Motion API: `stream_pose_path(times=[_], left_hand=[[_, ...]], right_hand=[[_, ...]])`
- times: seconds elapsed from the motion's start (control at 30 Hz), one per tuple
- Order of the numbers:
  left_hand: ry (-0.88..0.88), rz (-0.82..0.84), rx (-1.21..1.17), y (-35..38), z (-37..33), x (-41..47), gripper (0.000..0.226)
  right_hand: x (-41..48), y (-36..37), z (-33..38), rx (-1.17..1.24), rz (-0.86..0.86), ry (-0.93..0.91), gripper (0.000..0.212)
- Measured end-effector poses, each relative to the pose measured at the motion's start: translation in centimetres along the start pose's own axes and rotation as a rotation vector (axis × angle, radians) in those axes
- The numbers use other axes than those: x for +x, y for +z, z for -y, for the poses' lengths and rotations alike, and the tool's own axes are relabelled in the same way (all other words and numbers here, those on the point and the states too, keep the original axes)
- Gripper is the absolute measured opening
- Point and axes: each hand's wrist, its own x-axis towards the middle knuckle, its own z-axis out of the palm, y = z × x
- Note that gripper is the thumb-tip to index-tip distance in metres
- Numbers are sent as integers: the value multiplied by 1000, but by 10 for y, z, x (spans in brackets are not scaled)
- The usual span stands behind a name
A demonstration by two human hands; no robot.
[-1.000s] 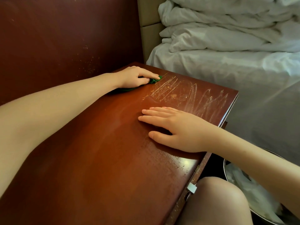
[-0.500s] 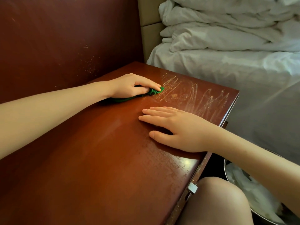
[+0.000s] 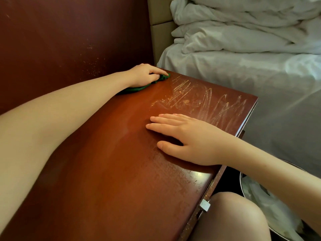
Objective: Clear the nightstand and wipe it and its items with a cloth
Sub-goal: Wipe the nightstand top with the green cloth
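The reddish-brown nightstand top [image 3: 111,180] fills the middle of the view and carries no items. My left hand [image 3: 144,75] grips a green cloth [image 3: 139,87] and holds it against the far back corner of the top, near the wall panel. Most of the cloth is hidden under the hand. My right hand [image 3: 191,140] lies flat on the top near the right edge, fingers straight and pointing left. Pale wipe streaks and dust specks [image 3: 199,100] mark the far right part of the top.
A dark red wall panel [image 3: 69,40] stands behind the nightstand. A bed with crumpled white bedding [image 3: 243,32] lies to the right. A metal bin with a white liner [image 3: 260,197] sits low right, beside my knee [image 3: 234,218].
My left hand slid the green cloth toward me half a second ago, then back to the far corner. The right hand stayed put.
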Motion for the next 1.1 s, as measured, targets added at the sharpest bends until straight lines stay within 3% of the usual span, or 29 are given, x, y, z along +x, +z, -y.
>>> stream_pose_path(times=[0.43, 1.1], left_hand=[[-143, -28, 82, 3, -6, 46, 39], [-23, -29, 8, 3, -10, 29, 36]], right_hand=[[0, -1, 0, 24, -12, -7, 53], [0, -1, 1, 26, -7, 1, 53]])
